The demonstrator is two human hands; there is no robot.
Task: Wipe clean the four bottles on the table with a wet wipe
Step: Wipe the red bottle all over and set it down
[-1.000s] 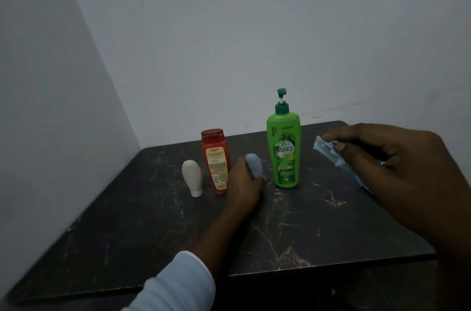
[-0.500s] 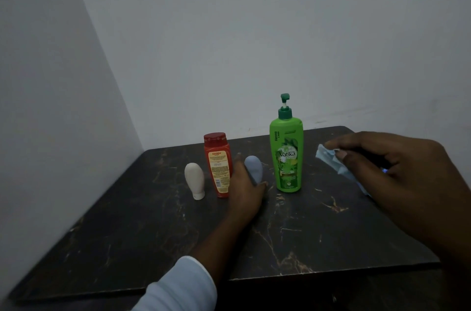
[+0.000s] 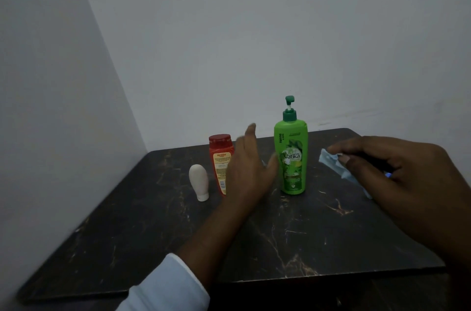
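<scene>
- Head view showed the left hand (image 3: 248, 170) raised over the dark desk (image 3: 153, 221), fingers straight and holding nothing, between the red bottle (image 3: 220, 155) and the green pump bottle (image 3: 291, 157).
- Its thumb lay just beside the green pump bottle; contact could not be told.
- The right hand (image 3: 407, 178) pinched a pale blue wet wipe (image 3: 331, 161) between thumb and fingertips, right of the green pump bottle and apart from it.
- A small white bottle (image 3: 198, 180) stood cap-down, just left of the red bottle.
</scene>
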